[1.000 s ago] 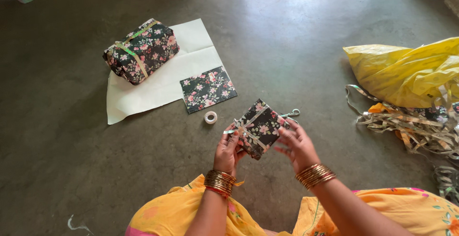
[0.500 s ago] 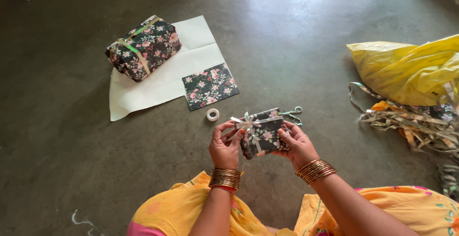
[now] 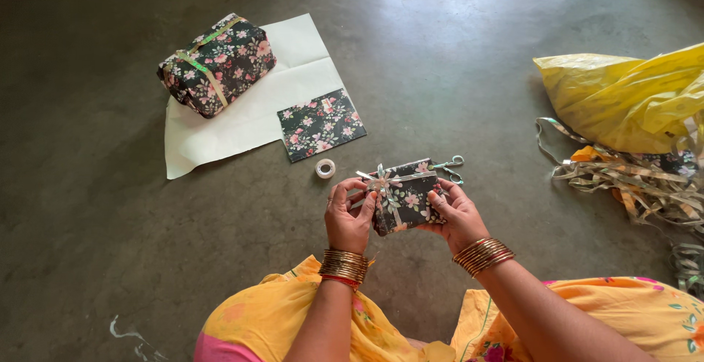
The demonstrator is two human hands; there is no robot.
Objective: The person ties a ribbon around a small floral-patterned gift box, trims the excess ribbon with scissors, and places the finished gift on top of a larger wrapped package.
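The small gift box (image 3: 405,198), wrapped in dark floral paper and crossed by a thin silver ribbon (image 3: 381,184) tied in a bow near its upper left corner, was held above the floor (image 3: 455,54) between both hands, close in front of the person's lap. The left hand (image 3: 348,219) gripped the box's left edge, its fingers (image 3: 364,204) clenched on the paper just under the bow. The right hand (image 3: 458,215) held the right side, with the thumb pressed on the face of the box and the other fingers curled behind it. Both wrists wore stacks of gold bangles (image 3: 482,253).

Just beyond the box, a pair of scissors (image 3: 449,167) lay on the floor, partly hidden by the box's upper edge. A small roll of clear tape (image 3: 325,168) sat to the left of the box, near a flat rectangle of the same floral paper (image 3: 320,123). That rectangle overlapped the corner of a white sheet (image 3: 257,105), and a larger wrapped parcel (image 3: 216,63) bound with a greenish-gold ribbon rested on the sheet's far left part. Well apart on the right, a crumpled yellow plastic bag (image 3: 623,98) lay beside a loose tangle of metallic ribbon strips (image 3: 638,186). The person's yellow garment (image 3: 279,318) filled the bottom of the view.
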